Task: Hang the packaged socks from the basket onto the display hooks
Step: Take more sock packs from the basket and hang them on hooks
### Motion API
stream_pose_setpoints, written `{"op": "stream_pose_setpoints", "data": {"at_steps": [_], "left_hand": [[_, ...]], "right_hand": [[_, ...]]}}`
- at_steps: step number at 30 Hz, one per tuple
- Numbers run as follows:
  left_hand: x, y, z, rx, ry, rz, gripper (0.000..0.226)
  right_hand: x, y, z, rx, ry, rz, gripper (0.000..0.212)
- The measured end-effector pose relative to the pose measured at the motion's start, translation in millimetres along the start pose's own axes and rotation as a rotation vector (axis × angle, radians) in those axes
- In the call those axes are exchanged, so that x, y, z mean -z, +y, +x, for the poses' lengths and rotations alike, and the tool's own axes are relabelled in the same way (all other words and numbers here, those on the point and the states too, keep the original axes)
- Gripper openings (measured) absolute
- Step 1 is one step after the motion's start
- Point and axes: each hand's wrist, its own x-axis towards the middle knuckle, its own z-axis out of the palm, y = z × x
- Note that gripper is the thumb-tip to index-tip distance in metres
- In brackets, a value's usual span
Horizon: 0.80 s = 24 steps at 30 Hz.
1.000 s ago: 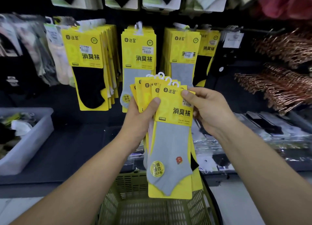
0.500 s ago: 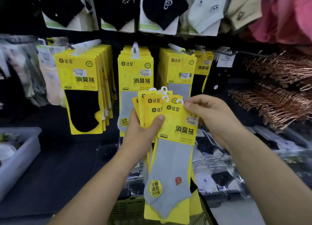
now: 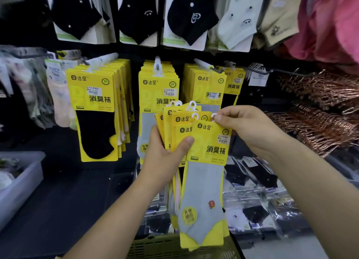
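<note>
Fanned yellow sock packs [image 3: 202,190] in left hand [image 3: 163,161], right hand [image 3: 250,128] at top.

Both forearms bare, angled in from the lower corners toward mid-frame. Left forearm [image 3: 116,220] enters from lower left; left grip [image 3: 165,159] is wrapped round the fanned sock packs [image 3: 174,122], with its thumb [image 3: 186,142] pressed across the fronts. Right forearm [image 3: 310,200] enters from lower right, wrist bent inward. Right grip [image 3: 250,130] pinches the front pack [image 3: 209,148] at its top edge by the white hanger loop, fingertips [image 3: 217,118] on it and other fingers curled.
</note>
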Motion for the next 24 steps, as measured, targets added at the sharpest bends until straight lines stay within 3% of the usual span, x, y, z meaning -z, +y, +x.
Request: {"op": "stream_pose_setpoints", "data": {"at_steps": [3, 10, 16, 24], "left_hand": [[5.1, 3.7, 2.9, -0.044, 0.023, 0.029, 0.065], [14.5, 4.7, 2.1, -0.104, 0.038, 0.053, 0.048], [17.5, 12.3, 5.3, -0.113, 0.073, -0.010, 0.058], [15.2, 11.8, 6.1, -0.087, 0.058, -0.043, 0.054]], "right_hand": [[13.5, -9.3, 16.8, 0.041, 0.089, -0.012, 0.009], [40.3, -33.7, 63.0, 0.091, 0.211, -0.068, 0.020], [30.5, -42.8, 91.3, 0.294, 0.312, -0.230, 0.020], [15.1, -36.2, 113.5, 0.375, 0.390, -0.474, 0.021]]}}
